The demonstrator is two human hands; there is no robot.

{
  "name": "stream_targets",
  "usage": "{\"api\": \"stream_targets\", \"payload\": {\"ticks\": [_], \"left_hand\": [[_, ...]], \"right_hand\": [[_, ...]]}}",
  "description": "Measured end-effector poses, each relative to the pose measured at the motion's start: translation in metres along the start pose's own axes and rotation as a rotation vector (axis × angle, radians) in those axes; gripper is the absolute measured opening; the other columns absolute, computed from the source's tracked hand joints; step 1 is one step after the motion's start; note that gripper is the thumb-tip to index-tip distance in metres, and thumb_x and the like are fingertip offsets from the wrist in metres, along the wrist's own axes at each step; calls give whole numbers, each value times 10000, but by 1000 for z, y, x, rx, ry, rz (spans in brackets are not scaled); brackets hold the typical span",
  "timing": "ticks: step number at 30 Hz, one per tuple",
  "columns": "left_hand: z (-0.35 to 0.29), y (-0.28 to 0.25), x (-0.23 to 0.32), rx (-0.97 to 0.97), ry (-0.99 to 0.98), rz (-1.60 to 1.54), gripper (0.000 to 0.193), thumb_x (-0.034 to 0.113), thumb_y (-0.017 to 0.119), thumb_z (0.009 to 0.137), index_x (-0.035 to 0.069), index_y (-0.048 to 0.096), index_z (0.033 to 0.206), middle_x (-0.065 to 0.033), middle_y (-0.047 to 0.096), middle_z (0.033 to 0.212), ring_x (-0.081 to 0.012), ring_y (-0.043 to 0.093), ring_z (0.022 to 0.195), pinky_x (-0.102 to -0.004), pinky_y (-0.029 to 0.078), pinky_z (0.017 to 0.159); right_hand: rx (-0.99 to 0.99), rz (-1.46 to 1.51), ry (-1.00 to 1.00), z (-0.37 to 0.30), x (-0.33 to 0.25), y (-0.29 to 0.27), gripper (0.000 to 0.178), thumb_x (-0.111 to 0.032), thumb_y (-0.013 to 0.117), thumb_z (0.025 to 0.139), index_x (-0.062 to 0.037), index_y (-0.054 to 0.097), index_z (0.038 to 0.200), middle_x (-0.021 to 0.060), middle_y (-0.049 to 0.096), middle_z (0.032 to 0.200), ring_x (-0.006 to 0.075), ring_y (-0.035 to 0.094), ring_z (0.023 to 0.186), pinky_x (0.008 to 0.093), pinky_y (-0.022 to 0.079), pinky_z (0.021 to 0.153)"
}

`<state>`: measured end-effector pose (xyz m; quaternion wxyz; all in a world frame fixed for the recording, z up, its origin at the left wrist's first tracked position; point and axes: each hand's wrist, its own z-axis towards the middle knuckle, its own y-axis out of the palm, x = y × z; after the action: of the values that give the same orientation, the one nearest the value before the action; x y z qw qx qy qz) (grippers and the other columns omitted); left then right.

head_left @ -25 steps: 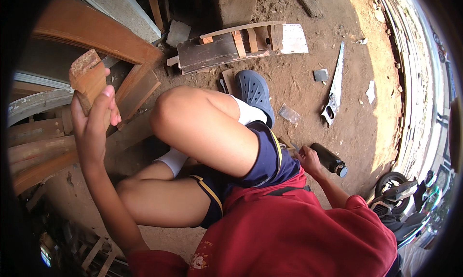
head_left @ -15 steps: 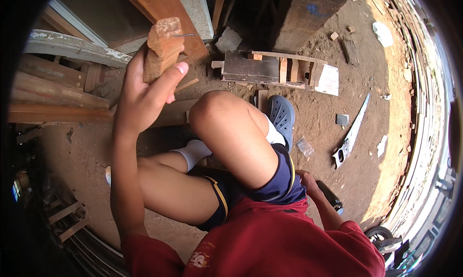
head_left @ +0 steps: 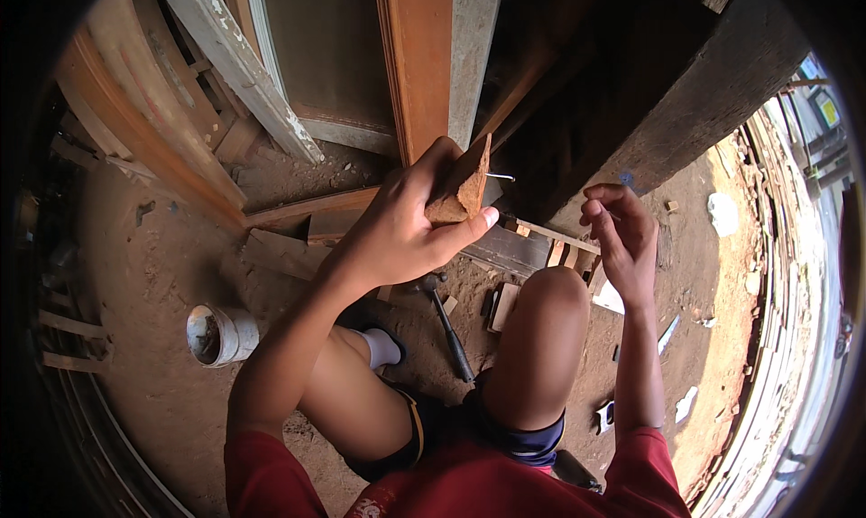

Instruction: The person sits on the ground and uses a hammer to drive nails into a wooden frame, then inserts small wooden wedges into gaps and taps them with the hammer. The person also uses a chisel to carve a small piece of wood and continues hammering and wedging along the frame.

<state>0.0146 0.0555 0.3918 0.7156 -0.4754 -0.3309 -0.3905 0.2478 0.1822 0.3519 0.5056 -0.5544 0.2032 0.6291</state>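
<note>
Left hand [head_left: 397,229]: closed around a short, reddish-brown wooden block with a rough, splintered end [head_left: 472,193]. The block sits in the fork of the grip, thumb along its lower side, fingers wrapped over the upper left side; most of its left portion is covered by the hand. The splintered end projects clear of the grip to the right, its upper corner rising to a point. A thin, grey metal nail with a bent tip [head_left: 500,176] juts rightward from that end, outside the fingers.

Right hand [head_left: 627,234]: raised to the right of the block, well apart from block and nail. Fingers curled, thumb tip close to the index fingertip, gap narrow; cannot tell whether anything small is pinched there.

Position: block held in the air above the ground, forward of the bare knees.

Surroundings: hammer with a long black handle [head_left: 454,339] on the brown dirt floor [head_left: 171,410] between the legs. Round, whitish, stained bucket [head_left: 238,336] to the left, tipped on its side or tilted; cannot tell which. Dark board with pale wooden slats [head_left: 507,250] on the ground beyond the knees.
</note>
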Motion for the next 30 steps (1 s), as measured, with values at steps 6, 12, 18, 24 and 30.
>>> {"api": "stream_targets", "payload": {"ticks": [6,12,18,24,30], "left_hand": [[16,-9,-19,84,50,3,317,119,657,835,16,512,1098,-101,584,952,-205,563,870,-338,463,802],[36,-9,-56,155,144,281,394,208,681,832,-11,429,1042,-244,623,805,-450,622,806,-462,494,668],[45,7,-65,89,16,337,358,125,674,780,1,412,990,-246,615,756,-482,596,799,-478,481,623],[47,15,-84,42,-61,360,313,100,649,802,-28,437,994,-273,618,768,-482,599,813,-476,499,638],[46,15,-83,48,-131,429,314,99,646,806,-44,449,1004,-284,615,780,-483,594,843,-465,499,652]], "right_hand": [[-365,-171,-568,73,-84,56,336,-198,769,786,36,632,985,115,640,830,198,632,674,298,510,575],[-238,-231,-493,79,-62,69,422,-254,814,731,48,624,956,136,644,847,219,641,624,316,516,543],[-313,-212,-405,84,-28,62,360,-217,791,764,51,670,971,145,659,840,210,642,617,310,506,549],[-431,-230,-195,90,-10,63,310,-212,763,806,45,670,952,124,678,848,180,660,743,290,526,644],[-472,-158,-159,94,-2,68,299,-210,777,798,41,673,924,88,669,752,125,630,683,277,510,628]]}}
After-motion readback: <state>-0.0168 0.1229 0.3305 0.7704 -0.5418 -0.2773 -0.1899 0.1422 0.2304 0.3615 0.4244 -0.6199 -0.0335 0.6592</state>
